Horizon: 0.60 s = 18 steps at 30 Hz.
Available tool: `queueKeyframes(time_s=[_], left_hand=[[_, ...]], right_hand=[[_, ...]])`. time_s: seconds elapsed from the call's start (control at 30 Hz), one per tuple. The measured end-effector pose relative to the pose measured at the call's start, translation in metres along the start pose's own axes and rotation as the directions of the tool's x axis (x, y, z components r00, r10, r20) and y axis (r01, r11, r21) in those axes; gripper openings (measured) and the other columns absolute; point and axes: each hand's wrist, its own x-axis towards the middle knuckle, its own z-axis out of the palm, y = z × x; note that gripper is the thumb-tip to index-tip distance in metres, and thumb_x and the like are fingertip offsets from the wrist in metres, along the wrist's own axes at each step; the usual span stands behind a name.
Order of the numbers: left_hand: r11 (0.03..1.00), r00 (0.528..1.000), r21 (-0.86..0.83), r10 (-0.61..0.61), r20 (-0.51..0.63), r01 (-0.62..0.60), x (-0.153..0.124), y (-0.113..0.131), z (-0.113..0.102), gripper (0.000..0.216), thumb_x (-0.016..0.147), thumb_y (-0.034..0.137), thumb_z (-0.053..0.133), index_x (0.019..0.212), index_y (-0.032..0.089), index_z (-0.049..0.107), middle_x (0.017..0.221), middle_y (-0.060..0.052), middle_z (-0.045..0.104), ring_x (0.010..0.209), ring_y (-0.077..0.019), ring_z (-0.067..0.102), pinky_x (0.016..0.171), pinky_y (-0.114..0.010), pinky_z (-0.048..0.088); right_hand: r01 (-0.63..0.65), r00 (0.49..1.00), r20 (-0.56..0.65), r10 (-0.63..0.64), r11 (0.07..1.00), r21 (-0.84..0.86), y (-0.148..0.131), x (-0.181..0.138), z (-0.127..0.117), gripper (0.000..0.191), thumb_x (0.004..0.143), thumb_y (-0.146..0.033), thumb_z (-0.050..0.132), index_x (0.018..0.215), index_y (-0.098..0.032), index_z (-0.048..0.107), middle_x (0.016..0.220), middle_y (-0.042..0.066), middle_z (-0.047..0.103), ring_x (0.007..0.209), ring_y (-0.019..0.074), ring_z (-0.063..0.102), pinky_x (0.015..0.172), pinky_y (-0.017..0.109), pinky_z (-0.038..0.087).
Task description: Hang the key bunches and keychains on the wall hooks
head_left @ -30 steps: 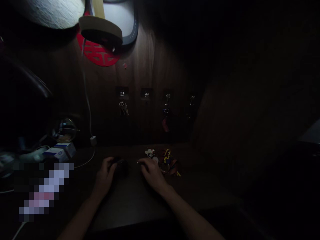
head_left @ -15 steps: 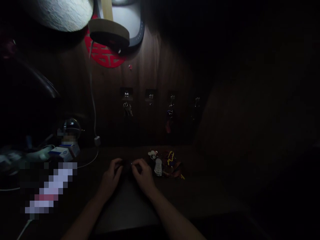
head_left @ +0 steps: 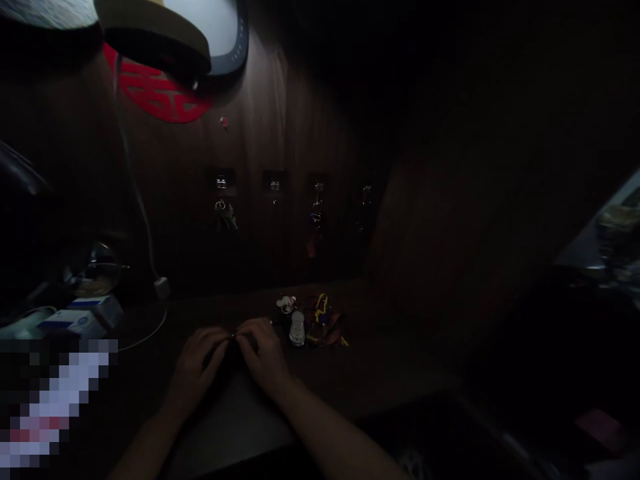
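Note:
The scene is very dark. My left hand [head_left: 196, 363] and my right hand [head_left: 260, 353] rest on a dark wooden tabletop [head_left: 380, 373], fingertips meeting around a small dark object with a metal glint [head_left: 233, 337] that I cannot make out. Both hands have curled, pinching fingers. Just right of my right hand lies a pile of keys and keychains [head_left: 313, 320], with a white key fob [head_left: 297, 329], a small cartoon charm [head_left: 286, 304] and red and yellow cords.
A dark wood wall panel carries a row of hooks; keys [head_left: 223, 212] hang on the left one, another bunch [head_left: 315, 223] on the third. A lamp [head_left: 160, 33], a red paper cutout [head_left: 150, 90], a white cable [head_left: 135, 187], a glass jar [head_left: 97, 270] and small boxes [head_left: 80, 317] are at left.
My right hand moved left from the keychain pile to meet my left hand, uncovering the white key fob. The camera view shifted right.

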Motion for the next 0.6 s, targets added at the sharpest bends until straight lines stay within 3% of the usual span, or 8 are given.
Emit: queueKeyframes(time_s=[0.2, 0.37, 0.5, 0.6], left_hand=[[1.000, 0.999, -0.018, 0.009, -0.053, -0.010, 0.0033, 0.0034, -0.0012, 0.023, 0.086, 0.039, 0.044, 0.084, 0.022, 0.060, 0.083, -0.004, 0.063, 0.081, -0.0177, 0.061, 0.077, -0.031, 0.050], [0.999, 0.995, -0.013, -0.053, -0.090, 0.052, 0.0030, 0.0003, -0.0008, 0.028, 0.085, 0.043, 0.042, 0.082, 0.022, 0.059, 0.082, -0.004, 0.062, 0.079, -0.0181, 0.060, 0.076, -0.031, 0.050], [0.990, 0.990, -0.033, -0.138, -0.043, 0.137, 0.0035, -0.0006, 0.0000, 0.032, 0.083, 0.048, 0.041, 0.079, 0.022, 0.060, 0.080, -0.004, 0.063, 0.079, -0.0186, 0.061, 0.077, -0.031, 0.050], [0.966, 0.967, -0.053, -0.254, -0.017, 0.253, 0.0044, -0.0018, 0.0003, 0.037, 0.084, 0.049, 0.036, 0.080, 0.022, 0.062, 0.083, -0.004, 0.065, 0.082, -0.0190, 0.062, 0.080, -0.031, 0.050]], right_hand=[[-0.067, 0.998, -0.013, 0.068, 0.997, 0.049, -0.0015, 0.0022, -0.0003, 0.009, 0.083, -0.018, 0.053, 0.079, -0.021, 0.060, 0.080, 0.002, 0.063, 0.080, 0.0143, 0.057, 0.075, 0.028, 0.044], [0.020, 0.999, 0.026, -0.023, 0.994, 0.108, -0.0027, 0.0002, 0.0006, 0.006, 0.079, -0.019, 0.057, 0.080, -0.022, 0.062, 0.083, 0.002, 0.064, 0.085, 0.0140, 0.058, 0.079, 0.028, 0.045], [0.068, 0.997, 0.023, -0.072, 0.990, 0.127, -0.0046, -0.0013, 0.0004, 0.005, 0.078, -0.020, 0.059, 0.079, -0.021, 0.064, 0.087, 0.004, 0.065, 0.087, 0.0147, 0.058, 0.080, 0.028, 0.045], [0.030, 1.000, -0.010, -0.029, 0.987, 0.159, -0.0061, 0.0002, -0.0010, 0.006, 0.078, -0.019, 0.058, 0.078, -0.022, 0.064, 0.092, 0.004, 0.067, 0.090, 0.0149, 0.059, 0.083, 0.029, 0.045]])
